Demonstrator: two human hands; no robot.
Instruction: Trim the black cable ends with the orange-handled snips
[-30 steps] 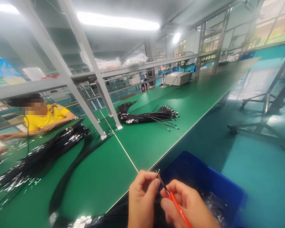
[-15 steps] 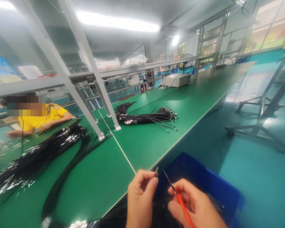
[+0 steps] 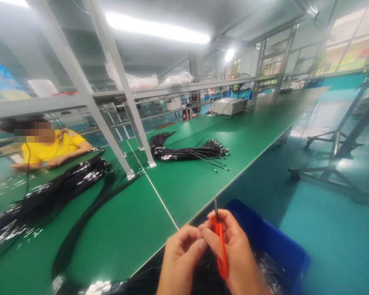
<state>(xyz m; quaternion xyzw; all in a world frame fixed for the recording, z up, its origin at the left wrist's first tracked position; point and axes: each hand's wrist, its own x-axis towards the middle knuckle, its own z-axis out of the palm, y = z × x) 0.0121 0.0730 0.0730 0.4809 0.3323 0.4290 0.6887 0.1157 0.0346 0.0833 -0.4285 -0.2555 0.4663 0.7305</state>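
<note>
Over the bench's front edge, my left hand is closed in a pinch, with thumb and forefinger together. The metal-tipped cable end it pinched a moment ago is now mostly hidden by fingers. Close against it, my right hand grips a red-handled tool with a thin metal tip pointing up and away. The right thumb and fingertip meet the left fingertips. Dark cables lie below the hands at the bottom edge. Behind the right hand stands a blue bin with small clear or shiny pieces inside.
A black cable bundle lies on the green bench; a bigger pile spreads at left. Grey shelf posts rise from the bench. Across it sits a person in yellow. A wheeled metal stand is at right.
My right hand has moved left and up to meet my left hand, turning the red-handled tool more upright. The cable end's metal tip has gone out of sight between the fingers.
</note>
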